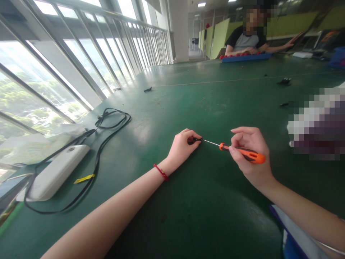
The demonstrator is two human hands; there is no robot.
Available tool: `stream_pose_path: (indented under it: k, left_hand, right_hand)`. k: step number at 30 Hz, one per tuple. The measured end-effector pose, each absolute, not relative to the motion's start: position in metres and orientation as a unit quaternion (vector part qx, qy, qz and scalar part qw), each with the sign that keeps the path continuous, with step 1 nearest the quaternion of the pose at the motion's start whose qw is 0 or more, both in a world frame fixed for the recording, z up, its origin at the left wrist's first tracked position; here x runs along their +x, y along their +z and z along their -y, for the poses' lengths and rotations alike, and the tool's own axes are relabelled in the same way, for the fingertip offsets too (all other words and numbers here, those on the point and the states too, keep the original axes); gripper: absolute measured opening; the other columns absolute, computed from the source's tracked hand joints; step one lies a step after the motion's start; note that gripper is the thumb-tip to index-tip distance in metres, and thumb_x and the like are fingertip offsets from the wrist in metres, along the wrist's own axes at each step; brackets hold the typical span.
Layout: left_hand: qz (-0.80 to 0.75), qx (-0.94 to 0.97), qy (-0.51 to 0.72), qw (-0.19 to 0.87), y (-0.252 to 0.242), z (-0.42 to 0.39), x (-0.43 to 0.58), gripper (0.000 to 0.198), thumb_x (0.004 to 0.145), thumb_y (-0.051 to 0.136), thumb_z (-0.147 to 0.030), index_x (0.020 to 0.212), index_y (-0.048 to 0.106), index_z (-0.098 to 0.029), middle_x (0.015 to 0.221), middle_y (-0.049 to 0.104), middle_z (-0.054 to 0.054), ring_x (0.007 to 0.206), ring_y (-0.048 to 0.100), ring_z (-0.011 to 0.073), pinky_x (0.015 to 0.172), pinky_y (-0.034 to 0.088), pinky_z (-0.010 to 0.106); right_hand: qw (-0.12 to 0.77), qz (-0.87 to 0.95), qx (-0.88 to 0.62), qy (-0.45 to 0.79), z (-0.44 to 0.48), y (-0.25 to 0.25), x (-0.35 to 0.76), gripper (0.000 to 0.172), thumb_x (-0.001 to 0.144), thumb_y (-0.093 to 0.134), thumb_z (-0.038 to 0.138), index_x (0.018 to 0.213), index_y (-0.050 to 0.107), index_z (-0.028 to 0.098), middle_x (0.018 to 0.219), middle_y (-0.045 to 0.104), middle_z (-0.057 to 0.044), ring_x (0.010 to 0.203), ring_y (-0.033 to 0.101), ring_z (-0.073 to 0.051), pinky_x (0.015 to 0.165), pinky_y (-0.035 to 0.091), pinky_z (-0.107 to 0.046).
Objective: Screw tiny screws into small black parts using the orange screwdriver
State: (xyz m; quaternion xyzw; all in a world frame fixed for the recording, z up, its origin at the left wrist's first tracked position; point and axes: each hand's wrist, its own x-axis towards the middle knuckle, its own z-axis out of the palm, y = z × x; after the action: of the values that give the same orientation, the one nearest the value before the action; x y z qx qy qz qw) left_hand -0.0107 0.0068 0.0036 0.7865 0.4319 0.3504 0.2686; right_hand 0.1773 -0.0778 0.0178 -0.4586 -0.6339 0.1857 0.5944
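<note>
My left hand [183,148] rests on the green table [210,208] with its fingers pinched around a small black part [194,140]. A red band circles that wrist. My right hand [252,154] grips an orange and black screwdriver [244,153] by its handle. The thin metal shaft points left and its tip meets the small black part. Both hands sit near the middle of the view, close together.
A white box [55,172] with a looped black cable [107,124] lies at the left near the window railing. Small black pieces [284,81] lie farther back. Another person sits at the far end behind a blue tray [245,57]. A blurred patch covers the right edge.
</note>
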Motion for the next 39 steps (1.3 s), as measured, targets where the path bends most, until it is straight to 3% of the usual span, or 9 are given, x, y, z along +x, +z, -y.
stream_pose_path:
  k: [4, 10, 12, 17, 24, 29, 31, 36, 39]
  left_hand:
    - [-0.431, 0.788, 0.350, 0.266, 0.0034, -0.0068, -0.0107, 0.009, 0.079, 0.063, -0.015, 0.084, 0.071, -0.017, 0.087, 0.065, 0.004, 0.075, 0.060, 0.0137, 0.071, 0.051, 0.026]
    - [-0.432, 0.786, 0.353, 0.267, 0.0025, -0.0067, -0.0104, 0.009, 0.079, 0.064, -0.015, 0.084, 0.071, -0.017, 0.086, 0.065, 0.003, 0.075, 0.060, 0.0136, 0.071, 0.051, 0.026]
    - [-0.431, 0.787, 0.351, 0.267, 0.0028, -0.0065, -0.0103, 0.009, 0.079, 0.064, -0.015, 0.084, 0.071, -0.017, 0.087, 0.065, 0.003, 0.075, 0.060, 0.0136, 0.071, 0.051, 0.026]
    - [-0.432, 0.788, 0.350, 0.265, 0.0029, -0.0064, -0.0100, 0.009, 0.079, 0.064, -0.014, 0.084, 0.071, -0.016, 0.087, 0.065, 0.003, 0.075, 0.060, 0.0135, 0.071, 0.051, 0.026]
    - [-0.431, 0.785, 0.356, 0.268, 0.0023, -0.0065, -0.0097, 0.009, 0.078, 0.064, -0.013, 0.083, 0.071, -0.016, 0.086, 0.064, 0.003, 0.074, 0.060, 0.0127, 0.070, 0.051, 0.025]
    - [-0.428, 0.789, 0.354, 0.264, 0.0026, -0.0065, -0.0099, 0.009, 0.078, 0.064, -0.014, 0.082, 0.071, -0.016, 0.087, 0.065, 0.003, 0.074, 0.059, 0.0129, 0.070, 0.051, 0.025]
    - [-0.428, 0.787, 0.355, 0.267, 0.0024, -0.0066, -0.0099, 0.009, 0.078, 0.064, -0.014, 0.083, 0.071, -0.016, 0.087, 0.065, 0.003, 0.074, 0.060, 0.0129, 0.070, 0.051, 0.025]
    - [-0.428, 0.786, 0.355, 0.270, 0.0022, -0.0066, -0.0098, 0.009, 0.078, 0.063, -0.013, 0.083, 0.070, -0.016, 0.087, 0.065, 0.003, 0.075, 0.060, 0.0128, 0.071, 0.051, 0.025]
    - [-0.428, 0.789, 0.353, 0.264, 0.0021, -0.0066, -0.0100, 0.009, 0.079, 0.063, -0.013, 0.083, 0.071, -0.016, 0.087, 0.065, 0.003, 0.074, 0.060, 0.0130, 0.071, 0.051, 0.026]
  right_hand:
    - [0.541, 0.645, -0.503, 0.196, 0.0814, 0.0206, 0.1767, 0.001, 0.083, 0.060, 0.022, 0.084, 0.059, 0.023, 0.054, 0.052, 0.005, 0.043, 0.046, -0.010, 0.041, 0.034, -0.024]
    - [0.610, 0.623, -0.470, 0.139, 0.0774, 0.0173, 0.1782, 0.027, 0.076, 0.066, 0.016, 0.099, 0.058, 0.026, 0.081, 0.060, -0.001, 0.065, 0.059, -0.015, 0.062, 0.051, -0.029]
    - [0.609, 0.625, -0.459, 0.165, 0.0768, 0.0173, 0.1782, 0.031, 0.076, 0.065, 0.015, 0.105, 0.056, 0.025, 0.079, 0.057, 0.001, 0.064, 0.058, -0.014, 0.061, 0.051, -0.029]
    - [0.546, 0.649, -0.497, 0.184, 0.0807, 0.0211, 0.1759, 0.001, 0.084, 0.060, 0.022, 0.083, 0.060, 0.023, 0.054, 0.052, 0.005, 0.043, 0.046, -0.010, 0.042, 0.036, -0.024]
    - [0.611, 0.634, -0.454, 0.136, 0.0781, 0.0176, 0.1778, 0.032, 0.075, 0.065, 0.015, 0.105, 0.057, 0.026, 0.076, 0.058, 0.002, 0.063, 0.058, -0.014, 0.060, 0.051, -0.028]
    - [0.546, 0.656, -0.499, 0.153, 0.0809, 0.0197, 0.1769, 0.004, 0.082, 0.060, 0.021, 0.081, 0.062, 0.024, 0.065, 0.060, 0.002, 0.053, 0.056, -0.012, 0.046, 0.042, -0.025]
    - [0.561, 0.649, -0.497, 0.129, 0.0808, 0.0196, 0.1767, 0.005, 0.081, 0.062, 0.020, 0.084, 0.062, 0.024, 0.068, 0.061, 0.002, 0.054, 0.056, -0.012, 0.048, 0.044, -0.025]
    - [0.609, 0.640, -0.454, 0.118, 0.0781, 0.0173, 0.1780, 0.033, 0.075, 0.065, 0.014, 0.105, 0.058, 0.025, 0.075, 0.057, 0.002, 0.060, 0.057, -0.013, 0.059, 0.049, -0.028]
    - [0.561, 0.662, -0.478, 0.137, 0.0796, 0.0184, 0.1775, 0.014, 0.080, 0.062, 0.018, 0.092, 0.060, 0.025, 0.059, 0.054, 0.005, 0.049, 0.051, -0.012, 0.048, 0.040, -0.026]
